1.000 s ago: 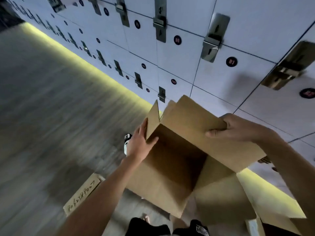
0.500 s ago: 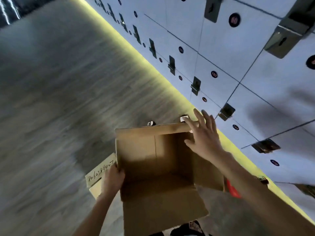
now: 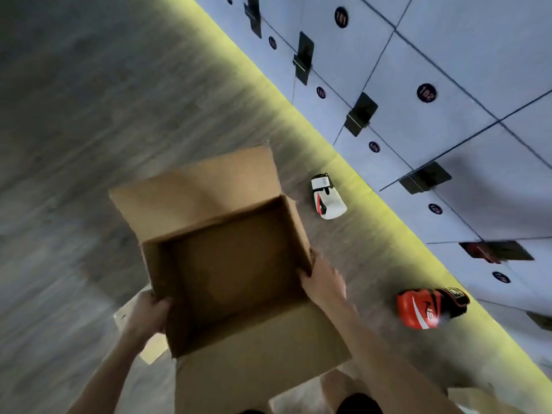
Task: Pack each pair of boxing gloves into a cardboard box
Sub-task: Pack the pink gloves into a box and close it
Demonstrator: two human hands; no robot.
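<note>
An open brown cardboard box (image 3: 206,210) is held over the floor with its flaps spread and nothing inside. My left hand (image 3: 149,312) grips its left wall near the front corner. My right hand (image 3: 324,282) grips the right wall, thumb over the rim. A white boxing glove (image 3: 327,198) with red and black marks lies on the floor beyond the box, to its right. An orange and black boxing glove (image 3: 427,307) lies on the floor to the right of my right forearm.
A wall of grey numbered lockers (image 3: 448,115) with dark latches runs along the right, a lit yellow strip (image 3: 298,115) at its foot. A flat cardboard piece (image 3: 152,351) lies under the box at the left. More cardboard (image 3: 337,386) lies near my feet. Grey wood floor (image 3: 89,115) spreads left.
The view has tilted further down and the box sits lower. My right hand has come from the far flap back to the right wall. Both gloves have come into view.
</note>
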